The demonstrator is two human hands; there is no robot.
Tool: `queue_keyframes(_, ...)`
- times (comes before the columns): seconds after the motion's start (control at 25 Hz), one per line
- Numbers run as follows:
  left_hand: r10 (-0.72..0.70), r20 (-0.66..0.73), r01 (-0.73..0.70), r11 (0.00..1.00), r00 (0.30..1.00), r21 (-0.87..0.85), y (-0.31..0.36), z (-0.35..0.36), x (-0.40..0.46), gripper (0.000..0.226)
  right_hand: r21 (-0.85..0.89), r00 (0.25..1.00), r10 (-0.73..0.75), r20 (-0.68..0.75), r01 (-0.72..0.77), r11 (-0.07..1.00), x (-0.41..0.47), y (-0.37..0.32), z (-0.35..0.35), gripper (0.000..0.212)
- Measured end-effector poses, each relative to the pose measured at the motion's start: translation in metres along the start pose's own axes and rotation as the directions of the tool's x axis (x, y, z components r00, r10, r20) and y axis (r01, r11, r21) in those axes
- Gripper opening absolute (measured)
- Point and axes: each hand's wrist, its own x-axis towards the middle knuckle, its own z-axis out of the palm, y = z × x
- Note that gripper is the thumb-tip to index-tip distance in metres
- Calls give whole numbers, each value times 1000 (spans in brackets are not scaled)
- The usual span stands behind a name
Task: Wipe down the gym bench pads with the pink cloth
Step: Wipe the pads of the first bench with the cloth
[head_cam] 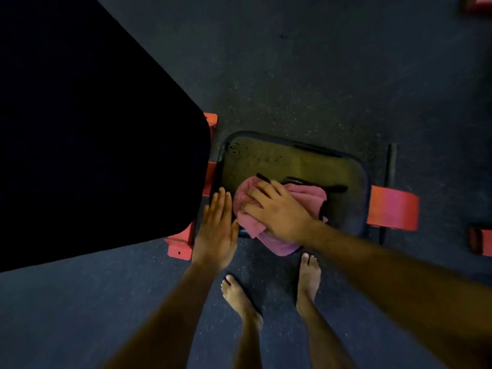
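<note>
Both hands are used: the pink cloth (279, 209) is pressed flat under the spread right hand (279, 209) onto the seat pad (306, 161) for wiping, with the left hand (217, 227) laid open beside it as a brace

Arms: both forearms bare, no sleeves in view.
Hands: left hand (217, 230) and right hand (277, 209) ungloved, no rings or watch visible.
Legs: bare lower legs.
Feet: two bare feet (308, 278), no shoes or socks.
</note>
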Motion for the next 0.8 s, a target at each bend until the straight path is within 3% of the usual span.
queue_keyframes(0.08,-67,-44,66,998,997,-9,2,23,4,66,-84,996,-80,45,84,993,42,31,3,43)
queue_keyframes(0.2,-109,-115,111,994,987,9,7,37,1,64,-15,988,138,-69,-139,990,98,81,-25,43)
queue_keyframes(0.32,-87,-91,89,996,992,16,3,33,2,66,22,977,213,-32,-212,977,47,95,-31,54)
queue_keyframes(0.44,-105,-62,106,994,993,15,2,37,3,65,14,991,127,43,-128,992,-17,69,-26,80)
queue_keyframes(0.52,-106,-54,107,994,993,-1,3,39,3,66,7,992,30,121,-31,999,13,53,-11,73)
queue_keyframes(0.68,-88,-77,89,996,993,12,-1,40,2,66,-3,996,-41,74,41,999,133,50,-16,61)
queue_keyframes(0.8,-89,-52,91,996,995,22,0,36,4,66,-30,999,47,-25,-48,998,83,90,-16,57)
